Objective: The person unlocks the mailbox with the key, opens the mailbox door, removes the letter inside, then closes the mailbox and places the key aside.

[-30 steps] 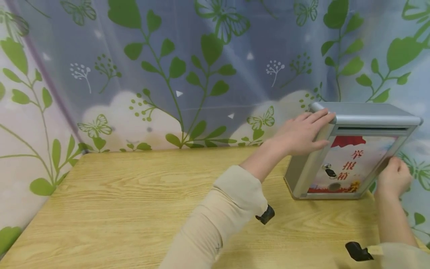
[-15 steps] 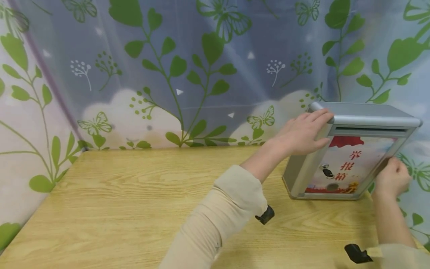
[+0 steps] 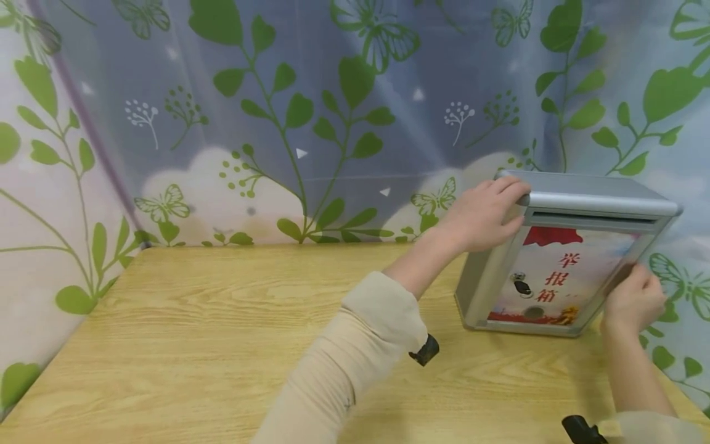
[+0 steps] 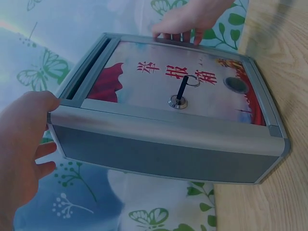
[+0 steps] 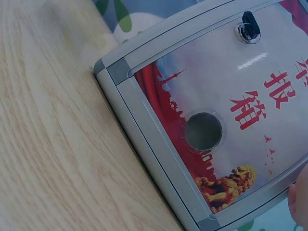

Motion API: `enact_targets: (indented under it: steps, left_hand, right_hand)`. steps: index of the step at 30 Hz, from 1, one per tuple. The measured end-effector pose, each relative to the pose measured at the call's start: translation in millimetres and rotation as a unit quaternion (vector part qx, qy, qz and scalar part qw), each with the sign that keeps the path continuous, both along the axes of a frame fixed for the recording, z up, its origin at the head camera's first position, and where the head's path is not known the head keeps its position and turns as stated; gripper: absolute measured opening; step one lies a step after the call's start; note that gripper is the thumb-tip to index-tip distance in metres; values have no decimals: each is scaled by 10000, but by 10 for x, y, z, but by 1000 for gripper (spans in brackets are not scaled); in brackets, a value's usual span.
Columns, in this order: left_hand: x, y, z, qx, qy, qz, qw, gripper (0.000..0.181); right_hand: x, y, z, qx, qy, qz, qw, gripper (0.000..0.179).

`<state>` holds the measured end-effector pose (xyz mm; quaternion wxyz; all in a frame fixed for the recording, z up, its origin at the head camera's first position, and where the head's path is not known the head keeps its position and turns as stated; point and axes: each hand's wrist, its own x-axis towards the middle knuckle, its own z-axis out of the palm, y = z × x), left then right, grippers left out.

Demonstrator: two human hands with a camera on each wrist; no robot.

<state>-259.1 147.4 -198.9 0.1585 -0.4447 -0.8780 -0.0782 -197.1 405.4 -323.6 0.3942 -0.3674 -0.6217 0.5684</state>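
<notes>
A silver-grey metal drop box [image 3: 563, 274] stands upright at the right end of the table, with a slot [image 3: 596, 220] near its top. Red characters are printed on its pale front panel, and a black-headed key [image 4: 182, 88] sits in the lock [image 5: 248, 33]. My left hand [image 3: 485, 213] grips the upper left corner, fingers over the top edge and thumb by the front. On the opposite side, my right hand [image 3: 635, 299] holds the right edge with curled fingers; its fingertips show along that edge in the left wrist view. Only a sliver of this hand appears in the right wrist view.
The wood-grain table [image 3: 249, 320] stretches to the left of the box. Behind it hangs a curtain [image 3: 333, 123] printed with leaves and butterflies, which also runs close along the box's right side. Black wrist mounts [image 3: 424, 350] stick out near both cuffs.
The box has shifted left along the table, away from the right-hand curtain, and both hands have moved left with it. Their hold looks the same.
</notes>
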Motion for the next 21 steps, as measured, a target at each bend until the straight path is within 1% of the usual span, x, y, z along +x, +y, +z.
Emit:
enact_targets:
  steps: [5, 8, 12, 16, 21]
  left_hand:
    - [-29, -70, -7, 220, 206, -54, 9995, 40]
    - [-49, -111, -2, 298, 421, -69, 9986, 35]
    - [-79, -159, -1, 499, 544, -145, 9972, 27]
    - [-94, -207, 5, 767, 428, -233, 9959, 22]
    - [-109, -270, 3, 787, 501, -79, 9956, 19]
  right_hand:
    - [-10, -92, -17, 190, -322, -188, 9991, 28]
    - [-30, -139, -13, 410, -500, -283, 9975, 26]
    - [-60, -193, -13, 669, -493, -343, 9960, 26]
    - [-70, -251, -22, 905, -483, -221, 9945, 23]
    - [-73, -308, -42, 1196, -362, 71, 9921, 27]
